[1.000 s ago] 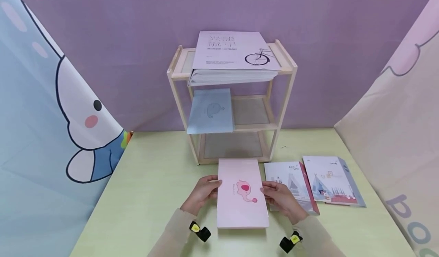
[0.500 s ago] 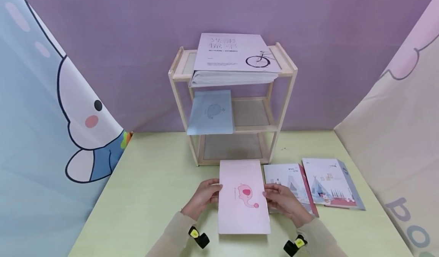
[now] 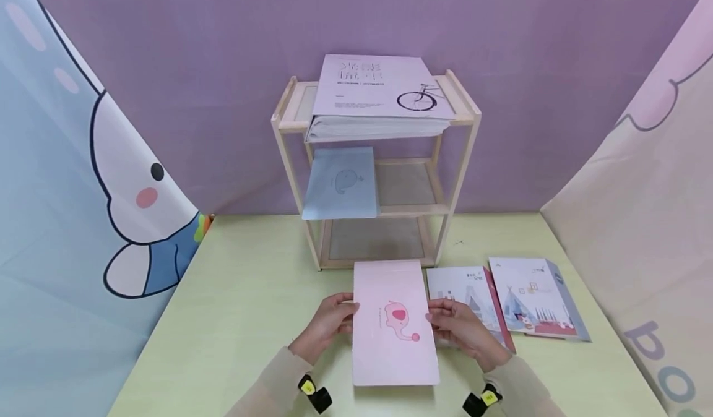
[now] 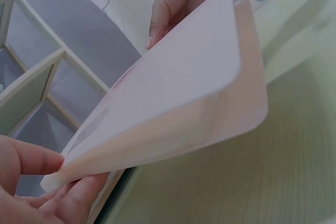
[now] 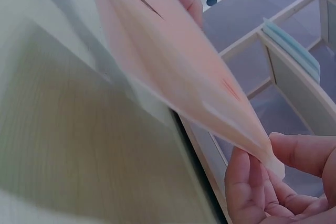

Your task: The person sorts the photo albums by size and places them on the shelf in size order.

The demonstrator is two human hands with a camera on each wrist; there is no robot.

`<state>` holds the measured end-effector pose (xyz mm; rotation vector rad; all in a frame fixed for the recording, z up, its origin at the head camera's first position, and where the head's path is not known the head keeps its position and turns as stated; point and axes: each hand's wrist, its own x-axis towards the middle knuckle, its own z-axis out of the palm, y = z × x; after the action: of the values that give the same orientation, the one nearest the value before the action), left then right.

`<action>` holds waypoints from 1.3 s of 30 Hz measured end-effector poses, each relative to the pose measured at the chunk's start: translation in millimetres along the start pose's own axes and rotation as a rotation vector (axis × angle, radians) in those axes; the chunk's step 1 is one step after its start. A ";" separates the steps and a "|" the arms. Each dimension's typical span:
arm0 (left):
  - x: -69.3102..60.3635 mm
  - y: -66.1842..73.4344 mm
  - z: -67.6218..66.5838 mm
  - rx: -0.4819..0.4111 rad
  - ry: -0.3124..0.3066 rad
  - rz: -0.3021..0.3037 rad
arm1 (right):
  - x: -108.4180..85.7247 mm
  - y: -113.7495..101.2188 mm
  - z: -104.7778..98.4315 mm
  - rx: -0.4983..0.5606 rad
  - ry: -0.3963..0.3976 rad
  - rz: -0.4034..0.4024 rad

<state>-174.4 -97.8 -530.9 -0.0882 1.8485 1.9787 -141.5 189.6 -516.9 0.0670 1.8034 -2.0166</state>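
A pink notebook point(image 3: 390, 361) with a red elephant on its cover is held above the table. My left hand point(image 3: 327, 323) grips its left edge, and my right hand point(image 3: 463, 330) pinches the opposite edge. In the left wrist view the thumb of my left hand point(image 4: 47, 182) lies on top, fingers underneath. The right wrist view has my right hand point(image 5: 286, 177) pinching the notebook point(image 5: 184, 61) the same way, its page edges slightly spread. Beyond the notebook stands a wooden three-tier shelf point(image 3: 445, 231).
A blue notebook point(image 3: 342, 188) lies on the middle tier, jutting past its front. The top tier bears a thick book point(image 3: 379, 89) with a bicycle picture. Two white illustrated notebooks, the nearer point(image 3: 462, 281) and the farther point(image 3: 535, 293), lie on the table point(image 3: 234, 305) at right.
The pink notebook has come slightly nearer to me, its near edge lower in the head view. Both hands keep hold of it and have shifted slightly with it.
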 end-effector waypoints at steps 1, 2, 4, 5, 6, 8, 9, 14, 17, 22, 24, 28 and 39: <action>-0.9 0.7 -0.4 0.001 -0.002 -0.002 | 0.1 -0.6 0.0 -0.002 -0.002 0.000; -1.7 1.3 -0.8 0.002 -0.003 -0.005 | 0.4 -1.0 -0.1 -0.006 -0.005 -0.002; -3.0 2.9 -1.2 0.000 -0.006 -0.008 | 1.1 -1.9 -0.6 -0.014 -0.011 -0.011; -3.7 3.9 -1.3 0.000 -0.007 -0.010 | 1.2 -2.6 -0.7 -0.018 -0.014 -0.018; -4.1 5.2 -1.2 -0.001 -0.008 -0.011 | 1.2 -3.3 -0.9 -0.022 -0.016 -0.024; -5.0 8.0 -0.8 0.004 -0.010 -0.009 | 0.9 -5.0 -1.2 -0.026 -0.022 -0.037; -5.5 9.6 -0.5 0.003 -0.011 -0.008 | 0.5 -6.1 -1.3 -0.026 -0.023 -0.040; -8.1 15.5 0.8 0.006 -0.018 0.012 | -3.4 -10.7 -0.6 -0.038 -0.004 -0.033; -9.7 18.7 1.3 0.001 -0.028 0.021 | -6.3 -13.0 0.8 -0.057 0.006 -0.025; -10.2 25.4 3.4 -0.028 -0.027 0.026 | -10.6 -18.7 3.8 -0.079 0.025 -0.040; -10.0 28.1 4.4 -0.036 -0.024 0.031 | -12.0 -21.4 4.9 -0.079 0.038 -0.050; -9.4 31.1 5.7 -0.033 -0.023 0.036 | -14.5 -25.0 5.9 -0.076 0.049 -0.064; -13.6 38.7 5.3 -0.042 -0.043 0.067 | -17.9 -29.4 8.6 -0.046 0.080 -0.085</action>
<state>-174.3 -97.0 -489.5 0.0037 1.8056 2.0482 -133.4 188.2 -482.3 0.0588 1.9312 -2.0569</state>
